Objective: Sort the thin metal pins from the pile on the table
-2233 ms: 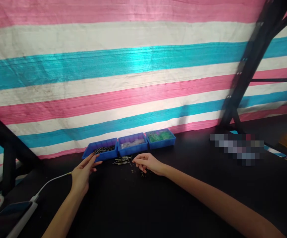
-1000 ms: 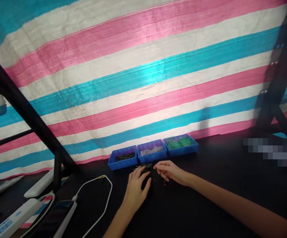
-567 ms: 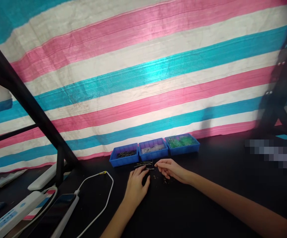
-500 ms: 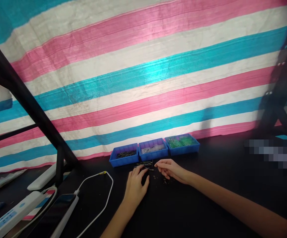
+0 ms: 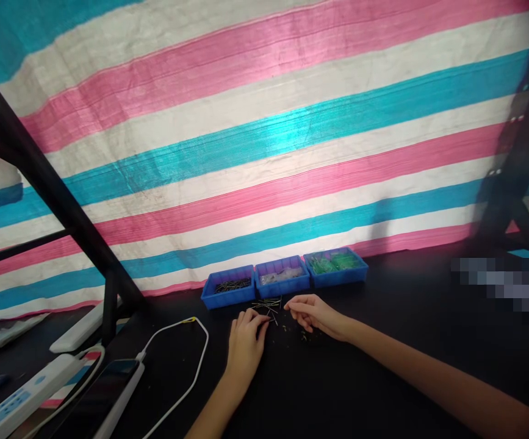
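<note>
Several thin dark sticks, screw-like, lie in a loose pile on the black table in front of the bins. My left hand is at the pile's near left side, thumb and forefinger brought together at the end of one thin piece. My right hand rests just right of the pile with its fingers curled together; whatever its fingertips hold, if anything, is too small to make out. Behind the pile stand a blue bin with dark thin pieces, one with clear pieces and one with green pieces.
Small crumbs lie below my right hand. At the left are a white cable, a phone and a power strip. A black frame and a striped sheet stand behind.
My left hand has drawn back slightly to the left and its thumb and forefinger have closed. One or two thin pieces now lie at a different angle. My right hand has barely moved.
</note>
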Demonstrator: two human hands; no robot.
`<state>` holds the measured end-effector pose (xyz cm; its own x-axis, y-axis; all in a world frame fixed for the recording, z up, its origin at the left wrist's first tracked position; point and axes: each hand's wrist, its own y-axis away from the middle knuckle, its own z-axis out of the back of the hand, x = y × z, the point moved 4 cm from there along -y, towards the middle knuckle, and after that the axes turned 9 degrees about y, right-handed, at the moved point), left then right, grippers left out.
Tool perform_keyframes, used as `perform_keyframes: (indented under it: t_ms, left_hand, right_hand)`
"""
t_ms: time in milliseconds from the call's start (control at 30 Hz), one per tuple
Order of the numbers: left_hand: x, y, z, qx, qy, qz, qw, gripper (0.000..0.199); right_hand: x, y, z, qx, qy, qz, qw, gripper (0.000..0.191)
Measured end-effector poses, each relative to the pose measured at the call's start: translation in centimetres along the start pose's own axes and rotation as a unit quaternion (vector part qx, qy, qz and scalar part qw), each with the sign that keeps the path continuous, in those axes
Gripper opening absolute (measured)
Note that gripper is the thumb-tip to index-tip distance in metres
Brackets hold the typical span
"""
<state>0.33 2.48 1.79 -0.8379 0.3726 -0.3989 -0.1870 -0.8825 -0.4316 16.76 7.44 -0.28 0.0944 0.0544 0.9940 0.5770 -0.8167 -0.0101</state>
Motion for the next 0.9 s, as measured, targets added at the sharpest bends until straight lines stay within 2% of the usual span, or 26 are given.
perform_keyframes:
  t_ms: [267, 533, 767, 900]
  left_hand:
    - [-0.1, -0.1, 0.4, -0.047, 0.037, -0.006, 0.998, 0.019]
    - [-1.3, 0.5, 0.7, -0.071, 0.100, -0.031, 0.992, 0.017]
    - [-1.8, 0.9, 0.2, -0.070, 0.153, -0.048, 0.985, 0.019]
    - [-1.8, 0.8, 0.1, -0.073, 0.164, -0.039, 0.983, 0.019]
  right_hand:
    - [0.1, -0.1, -0.1, -0.003, 0.022, 0.005, 1.000, 0.036]
    - [-0.6, -0.2, 0.0, -0.026, 0.125, 0.032, 0.991, 0.040]
    - [-0.6, -0.2, -0.7, 0.033, 0.163, 0.047, 0.985, 0.035]
    - [-0.6, -0.3, -0.5, 0.020, 0.163, 0.048, 0.985, 0.037]
